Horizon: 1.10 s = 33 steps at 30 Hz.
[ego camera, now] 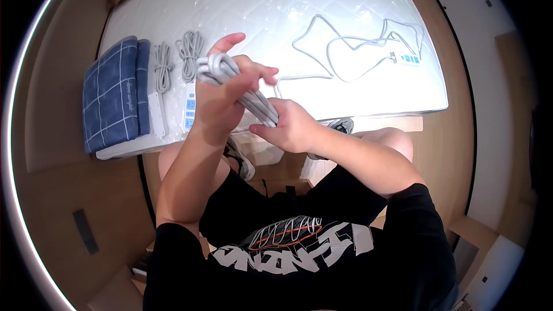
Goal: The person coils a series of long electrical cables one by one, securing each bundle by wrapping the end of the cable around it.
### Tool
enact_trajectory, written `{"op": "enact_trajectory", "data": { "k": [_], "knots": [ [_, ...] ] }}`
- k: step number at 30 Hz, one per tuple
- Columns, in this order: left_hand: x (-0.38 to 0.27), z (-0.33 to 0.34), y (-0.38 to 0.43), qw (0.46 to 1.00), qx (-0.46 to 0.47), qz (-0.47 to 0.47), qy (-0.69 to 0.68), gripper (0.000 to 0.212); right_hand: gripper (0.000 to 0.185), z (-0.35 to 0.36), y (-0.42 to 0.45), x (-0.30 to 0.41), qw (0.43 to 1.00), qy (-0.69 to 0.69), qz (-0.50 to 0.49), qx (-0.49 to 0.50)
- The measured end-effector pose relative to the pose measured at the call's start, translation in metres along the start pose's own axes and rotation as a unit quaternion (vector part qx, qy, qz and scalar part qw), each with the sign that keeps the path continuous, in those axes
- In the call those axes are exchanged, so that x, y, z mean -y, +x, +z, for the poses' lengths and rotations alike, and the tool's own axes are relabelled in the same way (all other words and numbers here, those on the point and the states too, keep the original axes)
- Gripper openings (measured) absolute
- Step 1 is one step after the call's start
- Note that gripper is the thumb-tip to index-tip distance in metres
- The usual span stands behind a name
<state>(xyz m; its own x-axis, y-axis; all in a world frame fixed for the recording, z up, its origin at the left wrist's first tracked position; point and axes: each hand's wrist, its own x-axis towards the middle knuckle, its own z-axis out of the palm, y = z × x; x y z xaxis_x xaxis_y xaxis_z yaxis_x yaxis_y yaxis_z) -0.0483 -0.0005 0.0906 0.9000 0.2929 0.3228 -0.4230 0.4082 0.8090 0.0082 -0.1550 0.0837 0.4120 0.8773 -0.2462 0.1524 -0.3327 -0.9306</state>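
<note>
A folded bundle of light grey power cord [259, 106] is held between my two hands above the near edge of the mattress. My left hand [218, 103] has its thumb across the looped upper end, with some fingers stretched out. Around the lower end, my right hand [296, 127] is closed in a fist. One loose length of grey cord [304, 77] runs from beside my hands over the mattress in wide bends. It leads toward a white power strip [408, 59] with blue sockets at the right. Where that length joins the bundle is hidden.
Left of my hands lie two tied cord bundles [163, 67] and two power strips [189, 108]. Beyond them is a folded blue checked textile [112, 95]. All rest on a plastic-covered white mattress [259, 4]. An open cardboard box [298, 183] sits between my legs.
</note>
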Motion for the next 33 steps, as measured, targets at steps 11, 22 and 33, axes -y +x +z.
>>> {"op": "enact_trajectory", "data": {
  "k": [11, 22, 33],
  "knots": [
    [0.022, 0.018, -0.012, 0.966, -0.137, -0.214, 0.049, 0.026, 0.058, -0.012, 0.009, -0.013, 0.997, -0.047, -0.056, 0.009],
    [0.042, 0.039, -0.013, 0.889, -0.005, -0.231, 0.395, 0.054, 0.032, -0.050, 0.023, 0.019, 0.967, 0.217, -0.063, -0.119],
    [0.055, 0.023, -0.035, 0.916, -0.004, -0.325, 0.235, 0.028, 0.033, -0.059, 0.050, 0.010, 0.852, 0.463, -0.071, -0.234]
  ]
}}
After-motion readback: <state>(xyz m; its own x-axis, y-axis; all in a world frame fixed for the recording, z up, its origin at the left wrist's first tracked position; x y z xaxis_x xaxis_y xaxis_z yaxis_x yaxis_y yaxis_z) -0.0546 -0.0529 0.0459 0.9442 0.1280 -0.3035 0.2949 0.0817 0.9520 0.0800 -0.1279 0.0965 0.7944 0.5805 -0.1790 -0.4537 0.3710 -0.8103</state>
